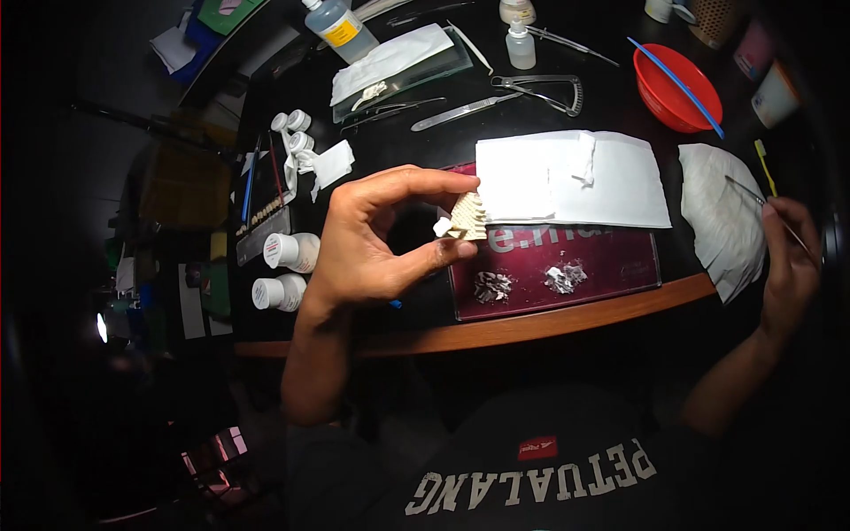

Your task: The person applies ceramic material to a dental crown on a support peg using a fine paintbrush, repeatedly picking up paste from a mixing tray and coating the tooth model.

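My left hand (372, 243) sits at the centre of the frame, raised above the bench (567, 323). Its fingers (416, 181) are closed narrow on a small pale cast (467, 217): index finger on top, thumb underneath, the other fingers curled clear. The cast is ridged and roughly triangular, with a small white block projecting from its left side. It protrudes to the right of my fingertips, its broad face turned toward the camera and its point upward.

My right hand (791, 257) is at the right edge of the frame, well apart from the cast. Its fingers pinch a thin metal instrument (753, 196), whose shaft slants up and to the left and whose tip lies over a crumpled white tissue (722, 221).

The instrument tip points toward the cast, but a wide gap separates them, with the dark red mat (575, 257) and a folded white paper (602, 181) lying below and between. The left hand is the one at the cast; the right carries only the tool.
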Demonstrator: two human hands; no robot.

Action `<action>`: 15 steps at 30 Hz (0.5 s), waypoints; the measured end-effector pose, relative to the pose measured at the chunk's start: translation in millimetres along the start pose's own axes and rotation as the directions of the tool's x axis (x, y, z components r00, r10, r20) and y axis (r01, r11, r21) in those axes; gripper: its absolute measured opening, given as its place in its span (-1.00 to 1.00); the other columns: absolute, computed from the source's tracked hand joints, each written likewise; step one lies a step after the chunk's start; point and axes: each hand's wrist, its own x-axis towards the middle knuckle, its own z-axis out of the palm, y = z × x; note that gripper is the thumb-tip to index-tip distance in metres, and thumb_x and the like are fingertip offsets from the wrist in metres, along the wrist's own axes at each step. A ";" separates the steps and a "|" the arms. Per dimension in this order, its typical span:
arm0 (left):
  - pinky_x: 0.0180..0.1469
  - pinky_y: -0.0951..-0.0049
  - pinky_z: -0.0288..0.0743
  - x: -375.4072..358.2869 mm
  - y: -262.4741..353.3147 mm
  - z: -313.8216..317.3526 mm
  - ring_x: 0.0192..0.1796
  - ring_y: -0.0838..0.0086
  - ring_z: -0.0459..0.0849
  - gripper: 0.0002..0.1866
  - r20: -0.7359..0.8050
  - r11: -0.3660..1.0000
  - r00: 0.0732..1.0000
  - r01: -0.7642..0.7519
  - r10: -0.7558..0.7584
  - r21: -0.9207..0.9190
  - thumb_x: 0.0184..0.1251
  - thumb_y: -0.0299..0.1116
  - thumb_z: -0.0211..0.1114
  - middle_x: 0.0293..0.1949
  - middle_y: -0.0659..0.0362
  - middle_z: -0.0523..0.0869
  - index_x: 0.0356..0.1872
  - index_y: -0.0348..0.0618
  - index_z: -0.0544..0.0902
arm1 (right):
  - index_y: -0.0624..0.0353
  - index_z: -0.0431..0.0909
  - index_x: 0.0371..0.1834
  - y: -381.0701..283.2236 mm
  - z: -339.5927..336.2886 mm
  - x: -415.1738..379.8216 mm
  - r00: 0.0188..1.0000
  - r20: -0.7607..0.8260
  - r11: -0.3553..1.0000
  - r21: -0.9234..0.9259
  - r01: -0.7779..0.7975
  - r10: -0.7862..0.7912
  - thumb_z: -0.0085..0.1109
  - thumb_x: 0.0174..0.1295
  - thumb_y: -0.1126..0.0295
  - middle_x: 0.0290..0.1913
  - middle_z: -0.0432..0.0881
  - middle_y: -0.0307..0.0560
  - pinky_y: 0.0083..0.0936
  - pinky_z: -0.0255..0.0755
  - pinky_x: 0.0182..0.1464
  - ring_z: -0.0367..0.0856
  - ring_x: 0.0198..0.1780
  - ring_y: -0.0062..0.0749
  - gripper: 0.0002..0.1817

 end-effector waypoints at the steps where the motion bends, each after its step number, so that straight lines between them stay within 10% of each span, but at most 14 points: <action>1: 0.12 0.41 0.54 0.8 0.4 0.4 0.00 0.42 0.69 -0.46 0.000 1.000 1.000 -0.018 0.018 0.013 -0.04 -0.65 0.56 -0.08 0.00 0.72 0.07 -0.45 0.65 | 0.33 0.58 -0.18 9.4 -6.2 -5.8 0.998 0.052 0.999 -0.027 -0.021 0.023 0.17 0.36 0.56 -0.26 0.58 -0.24 -0.69 0.34 -0.13 0.50 -0.21 -0.68 -0.93; 6: 0.06 0.48 0.59 3.1 -5.0 3.4 -0.07 0.45 0.73 -0.50 -0.007 0.998 0.998 -0.056 0.056 0.014 -0.05 -0.62 0.56 -0.10 0.04 0.76 0.03 -0.34 0.71 | 0.36 0.52 -0.23 26.8 -16.7 -22.2 0.998 -0.064 0.999 0.039 -0.023 0.025 -0.10 0.27 0.60 -0.23 0.49 -0.14 -0.68 0.20 -0.24 0.33 -0.24 -0.62 -0.84; 8: 0.06 0.48 0.59 4.0 -5.8 4.3 -0.07 0.45 0.73 -0.50 -0.005 0.997 0.998 -0.070 0.070 0.017 -0.05 -0.62 0.56 -0.10 0.04 0.76 0.03 -0.34 0.71 | 0.50 0.53 -0.17 33.5 -11.1 -33.1 0.981 -0.126 0.981 0.111 0.159 -0.145 -0.11 0.33 0.56 -0.06 0.55 0.11 -0.47 0.29 0.07 0.46 0.02 -0.33 -0.78; 15: 0.05 0.47 0.59 5.0 -6.3 3.4 -0.06 0.46 0.71 -0.49 -0.008 0.997 0.997 -0.078 0.078 0.009 -0.04 -0.69 0.53 -0.09 0.03 0.75 0.06 -0.38 0.69 | 0.27 0.58 -0.23 -75.2 85.2 -48.7 0.896 0.088 0.857 0.345 0.382 -0.435 0.07 -0.02 0.57 -0.45 0.58 -0.13 -0.35 0.29 -0.13 0.40 -0.35 -0.44 -0.76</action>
